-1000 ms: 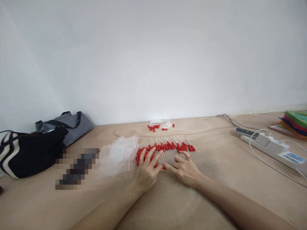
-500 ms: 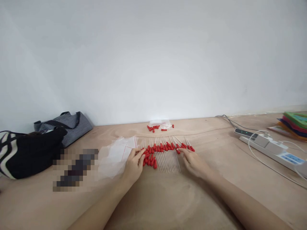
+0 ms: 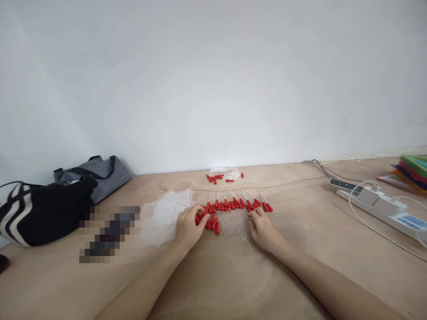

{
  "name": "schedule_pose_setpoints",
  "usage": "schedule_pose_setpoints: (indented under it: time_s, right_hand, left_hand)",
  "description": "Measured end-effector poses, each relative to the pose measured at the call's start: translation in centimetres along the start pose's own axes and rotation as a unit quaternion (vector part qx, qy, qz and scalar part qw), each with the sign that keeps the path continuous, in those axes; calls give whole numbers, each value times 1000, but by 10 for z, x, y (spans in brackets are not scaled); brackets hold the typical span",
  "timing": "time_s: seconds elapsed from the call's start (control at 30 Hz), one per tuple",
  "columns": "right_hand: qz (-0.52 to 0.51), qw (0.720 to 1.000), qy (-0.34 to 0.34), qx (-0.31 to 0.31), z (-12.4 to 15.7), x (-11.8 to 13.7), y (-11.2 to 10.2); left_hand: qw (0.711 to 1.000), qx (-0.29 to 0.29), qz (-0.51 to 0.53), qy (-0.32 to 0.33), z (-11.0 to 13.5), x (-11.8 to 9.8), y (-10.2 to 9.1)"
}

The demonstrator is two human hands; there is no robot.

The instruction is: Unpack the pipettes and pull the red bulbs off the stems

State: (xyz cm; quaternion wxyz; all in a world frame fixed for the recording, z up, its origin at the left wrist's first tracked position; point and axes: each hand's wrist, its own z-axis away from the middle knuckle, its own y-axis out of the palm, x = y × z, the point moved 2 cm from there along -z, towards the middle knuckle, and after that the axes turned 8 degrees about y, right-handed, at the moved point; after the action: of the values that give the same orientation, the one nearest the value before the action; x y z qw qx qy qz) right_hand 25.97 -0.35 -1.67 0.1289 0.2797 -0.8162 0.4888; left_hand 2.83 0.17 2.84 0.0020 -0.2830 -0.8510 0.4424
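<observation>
Resting where, those two hands?
On the far side of the wooden table [image 3: 233, 284], one at each end of a row of glass droppers with red bulbs [image 3: 233, 212]. The left hand [image 3: 188, 226] sits at the left end, the right hand [image 3: 263, 229] at the right end.

And the fingers?
Bent on both. The left fingertips touch the red bulbs and the right ones press against the clear tubes. Whether either hand pinches a single dropper, I cannot tell.

What lies around them?
Clear plastic bags [image 3: 163, 215] lie just left of the left hand. Farther off, near the wall [image 3: 213, 80], loose red caps [image 3: 216, 178] lie beside a small clear bag [image 3: 225, 170].

And at the edges?
A black bag [image 3: 43, 213] and a striped bag [image 3: 100, 174] are at the left. A white power strip [image 3: 383, 206] and stacked coloured folders [image 3: 412, 171] are at the right, well apart from the droppers.
</observation>
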Motion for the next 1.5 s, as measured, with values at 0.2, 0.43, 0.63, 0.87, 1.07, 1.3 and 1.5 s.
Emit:
schedule_pose_setpoints:
  time_s: [0.2, 0.43, 0.63, 0.87, 1.07, 1.3, 1.5]
  right_hand:
    - [-11, 999, 10, 43, 1, 10, -6]
    - [23, 997, 23, 68, 2, 13, -9]
    - [110, 994, 10, 18, -3, 11, -21]
    - [130, 987, 34, -85, -13, -5, -36]
    - [96, 990, 2, -106, -13, -5, -39]
    - [122, 971, -149, -140, 0, 26, -33]
    - [114, 952, -257, -120, 7, 36, -15]
  left_hand:
    - [999, 26, -40, 20, 1, -10, 1]
    - [993, 57, -101, -24, -21, -12, 3]
    - [983, 103, -137, -60, -57, -12, 27]
    - [981, 103, -140, -81, -68, -5, 40]
    - [988, 62, -125, -59, -55, -11, 19]
    - [965, -42, -93, 241, -2, -42, -6]
    - [926, -89, -124, 345, 16, -46, 0]
